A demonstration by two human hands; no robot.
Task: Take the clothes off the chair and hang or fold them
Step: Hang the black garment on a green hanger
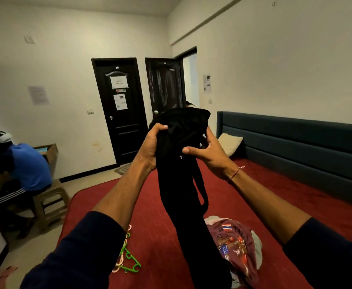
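I hold a black garment [183, 184] up in front of me over the bed. My left hand [151, 146] grips its bunched top from the left, fingers curled over the cloth. My right hand [207, 152] grips the same bunch from the right, thumb pressed on the front. The garment hangs down in a long dark column to the bed. Beside its lower end lies a pile of clothes [239, 247], a maroon printed piece on top. Green and pink plastic hangers [128, 261] lie at the bed's near left edge.
The bed with a red cover [162, 205] fills the foreground, with a dark padded headboard [296, 138] and a pillow [230, 142] at the right. A person in blue [23, 163] sits on a stool [50, 201] at the left. Two dark doors [120, 109] stand ahead.
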